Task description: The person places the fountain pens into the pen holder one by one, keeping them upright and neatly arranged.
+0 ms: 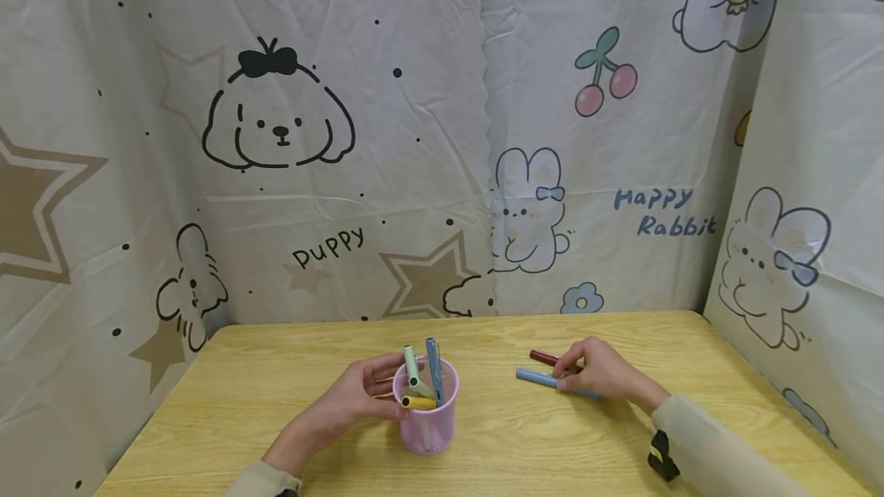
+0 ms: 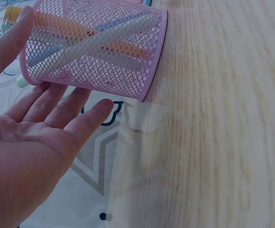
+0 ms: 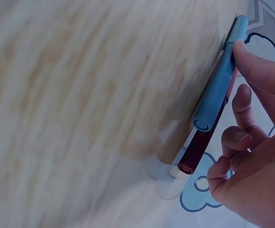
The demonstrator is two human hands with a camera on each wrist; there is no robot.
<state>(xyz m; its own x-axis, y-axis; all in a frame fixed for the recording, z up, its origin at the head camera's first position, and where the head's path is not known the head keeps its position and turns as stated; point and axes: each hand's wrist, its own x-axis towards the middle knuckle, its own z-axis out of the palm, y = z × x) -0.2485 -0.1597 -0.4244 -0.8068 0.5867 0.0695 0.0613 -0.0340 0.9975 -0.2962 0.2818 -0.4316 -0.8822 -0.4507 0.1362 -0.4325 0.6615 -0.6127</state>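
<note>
A pink mesh pen holder [image 1: 428, 436] stands upright on the table, with a pale green pen [image 1: 411, 366], a blue pen [image 1: 434, 370] and a yellow pen [image 1: 418, 403] leaning inside it. My left hand [image 1: 355, 397] holds it from the left, thumb at the near rim and fingers behind. In the left wrist view its mesh side [image 2: 99, 52] shows the pens crossing within. Over on the right, my right hand [image 1: 597, 370] pinches a light blue pen [image 3: 218, 90] between thumb and index finger. A dark red pen [image 3: 199, 147] lies just beyond it, nearly parallel.
The wooden table [image 1: 497, 443] reaches back to a patterned curtain [image 1: 414, 136] with puppy and rabbit drawings. More curtain [image 1: 815, 159] hangs along the right side. A dark band [image 1: 662, 456] sits on the right sleeve.
</note>
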